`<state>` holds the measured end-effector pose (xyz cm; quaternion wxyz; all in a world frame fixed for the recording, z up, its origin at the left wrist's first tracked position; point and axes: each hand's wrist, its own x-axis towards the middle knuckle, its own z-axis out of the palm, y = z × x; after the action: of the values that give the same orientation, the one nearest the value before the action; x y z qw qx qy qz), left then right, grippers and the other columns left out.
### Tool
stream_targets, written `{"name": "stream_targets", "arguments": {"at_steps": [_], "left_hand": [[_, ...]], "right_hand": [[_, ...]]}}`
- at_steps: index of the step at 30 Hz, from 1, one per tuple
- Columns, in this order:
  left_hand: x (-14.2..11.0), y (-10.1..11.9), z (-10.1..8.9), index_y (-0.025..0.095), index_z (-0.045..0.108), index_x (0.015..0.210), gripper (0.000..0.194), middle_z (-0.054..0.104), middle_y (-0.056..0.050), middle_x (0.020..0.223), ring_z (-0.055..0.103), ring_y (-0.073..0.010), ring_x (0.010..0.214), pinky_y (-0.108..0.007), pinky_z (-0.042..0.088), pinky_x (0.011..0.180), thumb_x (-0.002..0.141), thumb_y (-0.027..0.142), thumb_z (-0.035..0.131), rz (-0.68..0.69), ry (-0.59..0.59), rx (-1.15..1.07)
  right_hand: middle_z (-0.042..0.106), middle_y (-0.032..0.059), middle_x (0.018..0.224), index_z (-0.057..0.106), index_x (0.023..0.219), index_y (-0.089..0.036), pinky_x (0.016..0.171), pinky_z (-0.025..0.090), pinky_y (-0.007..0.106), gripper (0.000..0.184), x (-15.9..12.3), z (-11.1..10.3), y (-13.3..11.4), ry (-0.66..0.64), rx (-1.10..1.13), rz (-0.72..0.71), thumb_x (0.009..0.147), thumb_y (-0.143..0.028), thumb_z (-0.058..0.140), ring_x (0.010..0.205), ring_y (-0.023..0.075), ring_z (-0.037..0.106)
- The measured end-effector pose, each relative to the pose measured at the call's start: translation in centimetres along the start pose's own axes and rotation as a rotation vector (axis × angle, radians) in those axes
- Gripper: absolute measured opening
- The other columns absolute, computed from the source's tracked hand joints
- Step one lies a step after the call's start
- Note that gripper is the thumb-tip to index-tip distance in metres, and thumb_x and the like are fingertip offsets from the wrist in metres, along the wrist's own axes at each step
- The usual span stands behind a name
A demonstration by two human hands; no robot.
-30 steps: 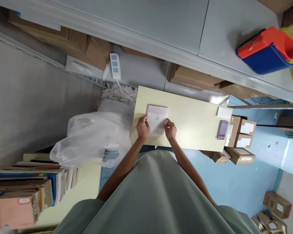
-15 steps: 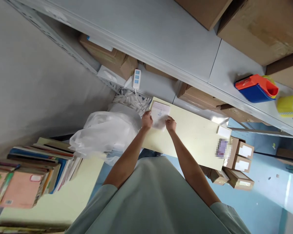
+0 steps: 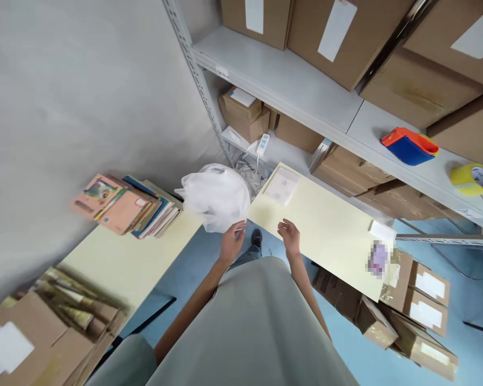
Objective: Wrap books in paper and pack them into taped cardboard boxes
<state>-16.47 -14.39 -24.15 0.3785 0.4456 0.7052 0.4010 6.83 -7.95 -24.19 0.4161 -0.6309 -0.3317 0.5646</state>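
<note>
A flat white packet (image 3: 282,185), like a booklet or stack of sheets, lies on the far left corner of the pale yellow table (image 3: 326,222). Neither hand touches it. My left hand (image 3: 231,242) hovers at the lower edge of a white plastic bag (image 3: 216,195); its fingers are curved and apart, holding nothing. Whether its fingertips touch the bag I cannot tell. Above the table's near edge is my right hand (image 3: 290,236), empty, fingers loosely bent and apart.
Books (image 3: 139,206) are piled on a second table (image 3: 145,262) at left, with flattened cardboard (image 3: 48,332) nearer. Shelving (image 3: 261,61) holds cartons, a power strip (image 3: 263,145) and yellow tape (image 3: 473,178). Cartons (image 3: 426,295) stand at right. A small white box (image 3: 382,230) lies on the yellow table.
Both hands have let go of the white packet, leaving it on the table, and moved back toward my body. The view has turned, showing more of the left table and shelves.
</note>
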Motion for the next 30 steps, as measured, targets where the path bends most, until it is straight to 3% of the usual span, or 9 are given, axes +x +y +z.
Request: {"name": "stream_targets", "arguments": {"at_steps": [7,12,16,21,25,30], "left_hand": [[-12.9,-1.5,-7.1,0.025,0.077,0.124,0.036,0.085,-0.01,0.123,0.081,-0.0301,0.119,-0.051,0.066,0.109,0.1,0.046,0.062,-0.132,0.229,-0.028],[-18.2,-2.4,-10.6,0.021,0.076,0.123,0.039,0.084,-0.013,0.125,0.081,-0.0296,0.119,-0.051,0.064,0.112,0.1,0.048,0.061,-0.128,0.342,-0.027],[-21.5,-3.9,-13.7,0.019,0.076,0.126,0.04,0.084,-0.015,0.125,0.08,-0.0299,0.12,-0.05,0.063,0.113,0.101,0.046,0.06,-0.11,0.45,-0.024],[-25.0,-8.1,-18.4,0.02,0.075,0.128,0.036,0.083,-0.015,0.13,0.08,-0.0295,0.121,-0.052,0.06,0.117,0.101,0.038,0.058,-0.156,0.526,0.009],[-27.1,-12.3,-23.3,0.018,0.073,0.132,0.038,0.078,-0.019,0.139,0.075,-0.034,0.131,-0.054,0.057,0.119,0.097,0.028,0.06,-0.296,0.509,0.214],[-30.8,-17.4,-30.8,0.009,0.059,0.152,0.069,0.058,-0.028,0.162,0.048,-0.0448,0.16,-0.062,0.038,0.133,0.084,0.016,0.065,-0.416,0.522,0.374]], "right_hand": [[0.083,0.0098,0.105,0.077,0.113,-0.022,0.093,0.066,0.046,0.057,-9.9,1.7,1.5,-0.209,0.034,-0.005,0.074,-0.063,0.085,0.1,0.0279,0.079],[0.081,0.0081,0.1,0.078,0.112,-0.021,0.095,0.066,0.047,0.058,-14.6,2.7,3.3,-0.278,0.03,0.032,0.073,-0.063,0.089,0.097,0.0272,0.079],[0.082,0.0095,0.103,0.08,0.111,-0.021,0.098,0.066,0.048,0.058,-17.3,5.0,4.4,-0.358,-0.013,0.037,0.072,-0.062,0.09,0.099,0.0279,0.08],[0.084,0.0093,0.109,0.081,0.111,-0.022,0.099,0.066,0.048,0.057,-20.0,9.3,4.8,-0.427,-0.015,0.019,0.071,-0.06,0.092,0.098,0.0269,0.081],[0.084,0.0109,0.112,0.081,0.113,-0.021,0.098,0.066,0.047,0.056,-22.6,12.8,5.6,-0.457,-0.055,-0.02,0.073,-0.061,0.09,0.101,0.028,0.082],[0.085,0.0123,0.113,0.081,0.111,-0.022,0.097,0.066,0.047,0.056,-27.4,16.8,7.6,-0.484,-0.116,-0.012,0.073,-0.062,0.09,0.101,0.0283,0.082]]}}
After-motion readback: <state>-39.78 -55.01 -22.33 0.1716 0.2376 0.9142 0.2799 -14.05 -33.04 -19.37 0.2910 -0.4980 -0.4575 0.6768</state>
